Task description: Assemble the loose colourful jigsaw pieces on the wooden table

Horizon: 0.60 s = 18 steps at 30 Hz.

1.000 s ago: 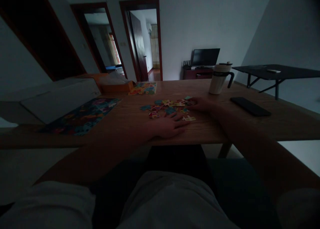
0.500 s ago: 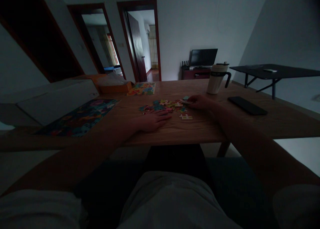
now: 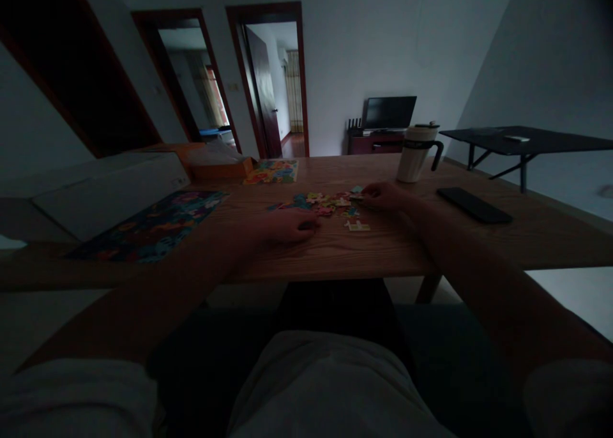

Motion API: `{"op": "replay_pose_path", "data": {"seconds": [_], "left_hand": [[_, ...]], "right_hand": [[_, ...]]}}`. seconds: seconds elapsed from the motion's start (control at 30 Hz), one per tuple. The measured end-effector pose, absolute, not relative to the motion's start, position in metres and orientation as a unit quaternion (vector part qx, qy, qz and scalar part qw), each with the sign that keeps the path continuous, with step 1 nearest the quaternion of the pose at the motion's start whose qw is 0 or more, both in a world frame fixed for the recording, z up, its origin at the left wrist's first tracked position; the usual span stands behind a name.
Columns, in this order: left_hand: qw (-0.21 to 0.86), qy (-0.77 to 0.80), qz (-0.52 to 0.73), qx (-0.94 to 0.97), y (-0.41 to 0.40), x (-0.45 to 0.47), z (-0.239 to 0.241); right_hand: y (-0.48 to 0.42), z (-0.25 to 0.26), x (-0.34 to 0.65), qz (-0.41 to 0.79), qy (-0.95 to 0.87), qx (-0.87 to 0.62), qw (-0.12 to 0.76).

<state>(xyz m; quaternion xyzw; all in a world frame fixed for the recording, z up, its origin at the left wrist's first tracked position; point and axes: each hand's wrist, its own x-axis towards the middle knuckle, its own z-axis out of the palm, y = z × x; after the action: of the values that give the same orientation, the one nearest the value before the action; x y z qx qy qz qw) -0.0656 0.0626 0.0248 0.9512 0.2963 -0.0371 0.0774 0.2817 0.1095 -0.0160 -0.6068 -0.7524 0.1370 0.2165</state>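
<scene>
Two hands are laid on the wooden table [image 3: 431,246], the left hand [image 3: 287,226] curled at the near edge of the scattered puzzle pieces [image 3: 325,203] (grip too dim to tell), the right hand [image 3: 385,195] loosely closed at their far side, a mug [image 3: 416,152] seen beyond.

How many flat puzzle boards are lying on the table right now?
2: a dark puzzle board at the table's left near edge, and a brighter puzzle board farther back by the orange box.
</scene>
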Motion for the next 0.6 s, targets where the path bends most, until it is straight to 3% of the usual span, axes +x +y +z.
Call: {"op": "replay_pose_path", "data": {"seconds": [0.2, 0.37, 0.5, 0.6], "left_hand": [[0.065, 0.342, -0.034, 0.937, 0.074, -0.089, 0.019], [0.075, 0.381, -0.044, 0.921, 0.093, -0.087, 0.037], [0.053, 0.389, 0.074, 0.917, 0.102, -0.059, 0.045], [0.081, 0.381, 0.082, 0.917, 0.104, -0.039, 0.033]], "right_hand": [[0.11, -0.014, 0.288, 0.2, -0.72, -0.593, 0.301], [0.109, -0.014, 0.264, 0.192, -0.769, -0.481, 0.376], [0.102, -0.017, 0.234, 0.161, -0.824, -0.415, 0.351], [0.097, -0.02, 0.223, 0.125, -0.835, -0.422, 0.331]]}}
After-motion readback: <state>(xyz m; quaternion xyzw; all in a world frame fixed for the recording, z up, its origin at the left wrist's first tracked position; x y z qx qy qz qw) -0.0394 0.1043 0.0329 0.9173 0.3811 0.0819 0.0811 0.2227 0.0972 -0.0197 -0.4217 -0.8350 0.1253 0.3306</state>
